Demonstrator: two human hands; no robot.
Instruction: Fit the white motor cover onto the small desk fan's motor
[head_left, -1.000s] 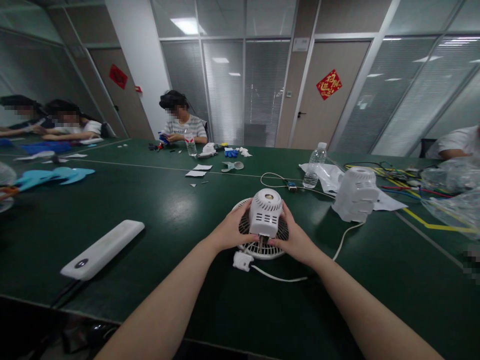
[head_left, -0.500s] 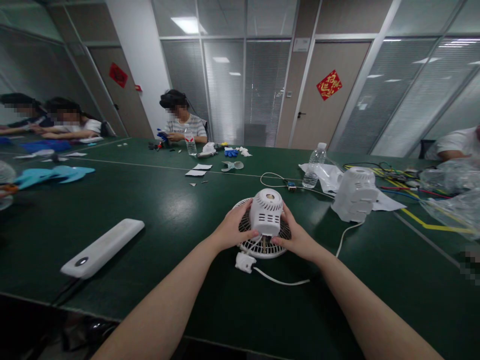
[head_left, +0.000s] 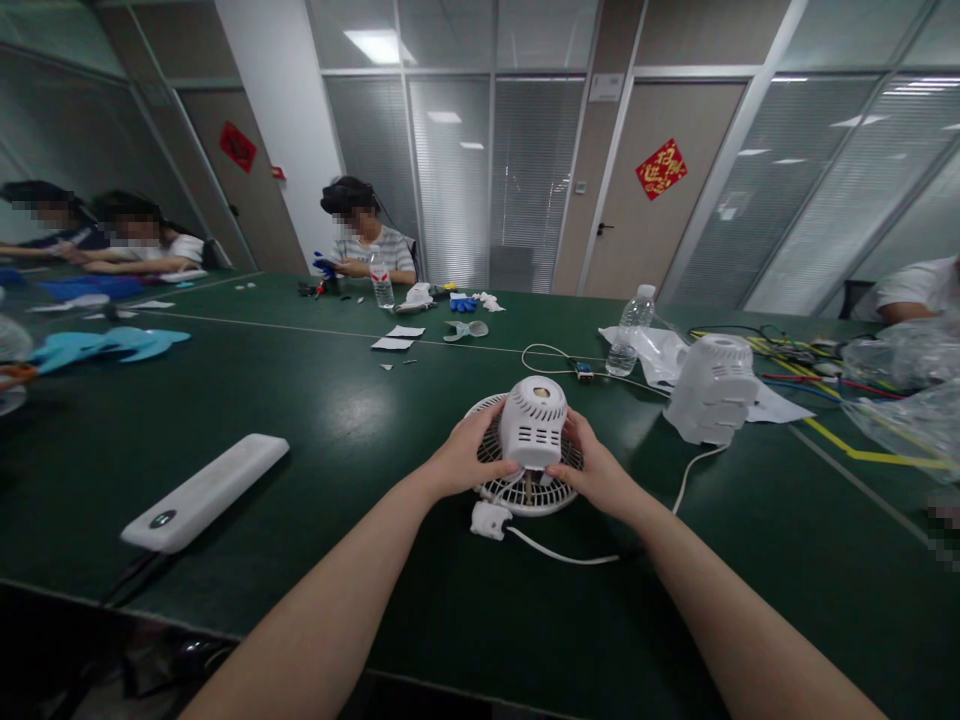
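Note:
Between my two hands is a white, slotted fan motor housing (head_left: pixel 534 425), upright over a round white fan grille (head_left: pixel 546 497) that lies on the table. My left hand (head_left: pixel 471 455) grips the housing's left side, thumb at its lower front edge. On the other side my right hand (head_left: pixel 592 462) holds it the same way; the fingers of both hands curl partly out of sight behind it. In front of the grille sits a small white plastic part (head_left: pixel 490 520), and a white cord (head_left: pixel 562 553) runs rightward from beside it.
A white fan base (head_left: pixel 712 390) with a cord stands to the right, near a plastic bottle (head_left: pixel 630 330). At left lies a long white device (head_left: pixel 206 495). Clear fan blades (head_left: pixel 466 330) lie further back. A co-worker (head_left: pixel 367 240) sits across the green table (head_left: pixel 322 420).
Both hands keep their hold on the motor housing, which stays in place over the grille. Only a slight shift of the view shows.

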